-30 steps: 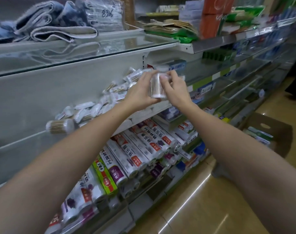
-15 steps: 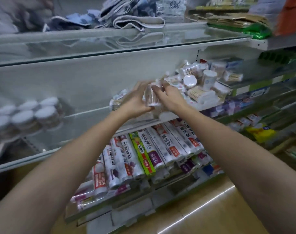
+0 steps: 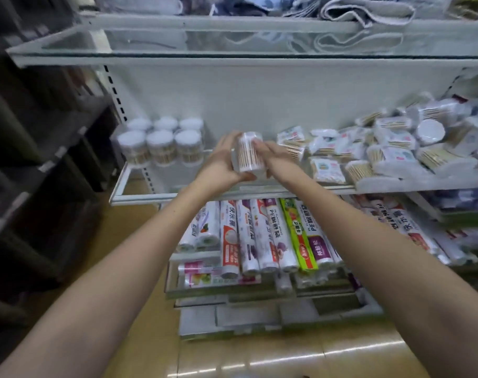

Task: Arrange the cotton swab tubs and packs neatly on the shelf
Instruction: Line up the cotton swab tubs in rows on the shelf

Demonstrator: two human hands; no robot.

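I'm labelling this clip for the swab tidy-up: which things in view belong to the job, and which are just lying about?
Belongs to the job:
- held swab tub, gripped by left hand and right hand
- upright tub group
- jumbled swab pile
- glass shelf

Just lying about:
- plastic wrap rolls
- folded towels

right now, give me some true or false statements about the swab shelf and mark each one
1. Both hands, left hand and right hand, hold one cotton swab tub. True.
2. Six upright tubs stand in a tidy group at the shelf's left end. True.
3. The swab packs on the right stand in neat rows. False: they lie in a loose heap.
4. The glass shelf below the tubs holds towels. False: wrap rolls lie on the tier below.
5. The held tub rests among the six. False: it is apart, to their right.
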